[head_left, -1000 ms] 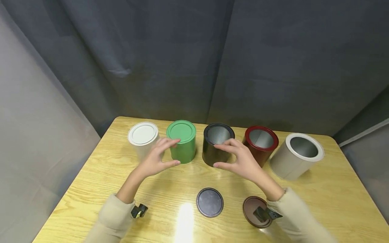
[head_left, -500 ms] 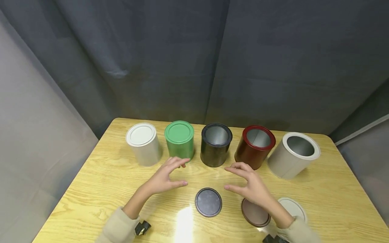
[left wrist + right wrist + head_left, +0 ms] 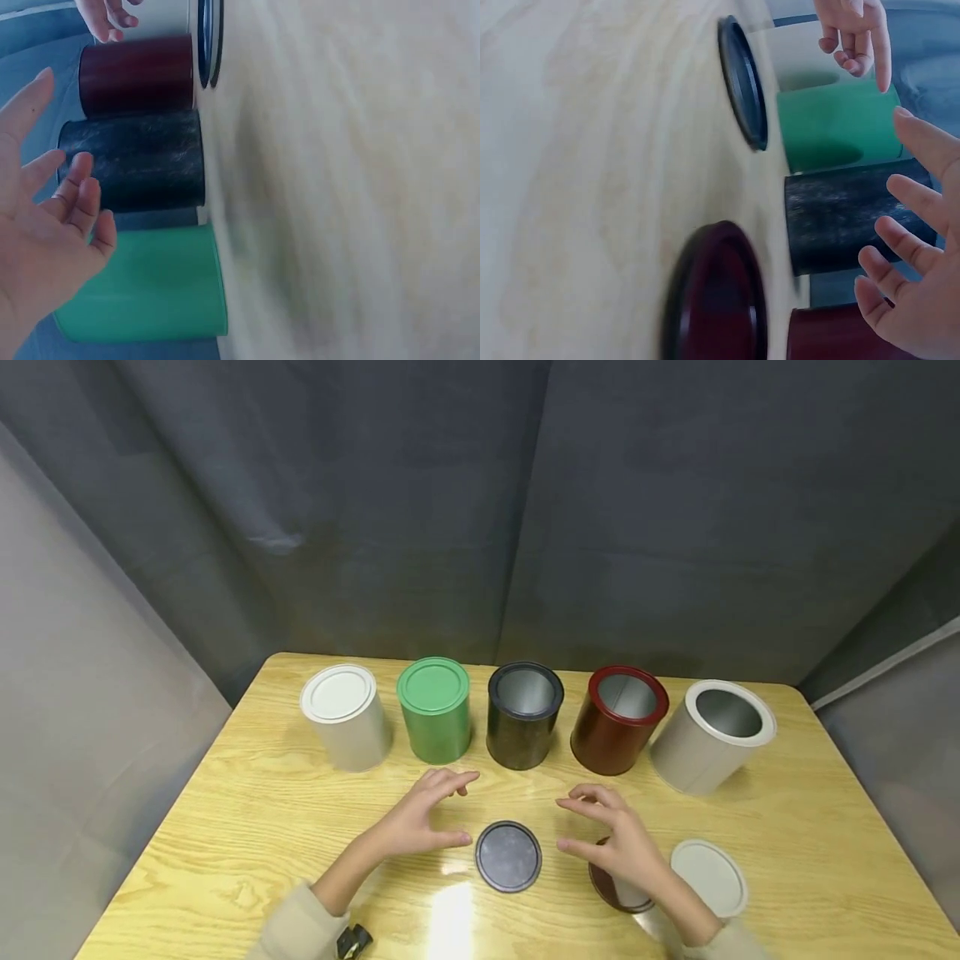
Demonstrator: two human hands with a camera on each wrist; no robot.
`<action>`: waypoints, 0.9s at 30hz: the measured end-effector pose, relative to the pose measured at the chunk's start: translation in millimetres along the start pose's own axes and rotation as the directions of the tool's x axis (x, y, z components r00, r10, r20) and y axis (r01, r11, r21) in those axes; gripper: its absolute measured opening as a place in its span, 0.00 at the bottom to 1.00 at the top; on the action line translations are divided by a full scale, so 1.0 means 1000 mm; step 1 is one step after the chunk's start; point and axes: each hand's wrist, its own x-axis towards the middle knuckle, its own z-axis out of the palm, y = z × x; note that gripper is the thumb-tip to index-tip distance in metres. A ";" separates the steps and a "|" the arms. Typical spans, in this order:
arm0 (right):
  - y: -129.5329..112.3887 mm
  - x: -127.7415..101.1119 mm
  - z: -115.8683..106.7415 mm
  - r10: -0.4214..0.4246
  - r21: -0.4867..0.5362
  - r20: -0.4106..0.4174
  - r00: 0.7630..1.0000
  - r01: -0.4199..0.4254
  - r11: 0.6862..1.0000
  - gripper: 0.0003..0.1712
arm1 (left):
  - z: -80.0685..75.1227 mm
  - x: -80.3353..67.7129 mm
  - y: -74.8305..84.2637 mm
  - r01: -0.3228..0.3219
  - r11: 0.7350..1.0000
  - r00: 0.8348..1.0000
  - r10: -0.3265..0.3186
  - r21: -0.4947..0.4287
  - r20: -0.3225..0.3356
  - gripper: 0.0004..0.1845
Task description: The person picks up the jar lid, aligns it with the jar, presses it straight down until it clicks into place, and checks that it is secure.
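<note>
Above the black lid [image 3: 508,857], both hands hovered released.
Left hand [image 3: 417,820] and right hand [image 3: 617,842] flanked it; thin, stiff, probably light and slippery — best pinched at its rim.

Both hands are now away from the cans and lower over the table. The left hand [image 3: 412,822] hovers just left of the black lid [image 3: 508,857], the right hand [image 3: 618,843] above the dark red lid [image 3: 609,893], fingers relaxed.

The tabletop [image 3: 247,827] is glossy varnished wood. The black can [image 3: 524,716] looks like painted metal, bare and silvery inside; its black lid [image 3: 508,857] is matt. The curtain [image 3: 480,510] is dull cloth.
</note>
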 end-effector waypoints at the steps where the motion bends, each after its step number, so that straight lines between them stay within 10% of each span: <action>1: 0.001 -0.002 0.001 0.002 -0.004 0.010 1.000 -0.002 1.000 0.28 | 0.001 -0.001 0.000 0.001 1.000 1.000 -0.001 0.004 0.017 0.40; 27: 0.010 -0.026 0.024 0.234 -0.124 0.241 0.942 -0.209 0.970 0.47 | 0.026 0.001 -0.013 0.090 0.978 0.925 -0.152 0.187 0.349 0.52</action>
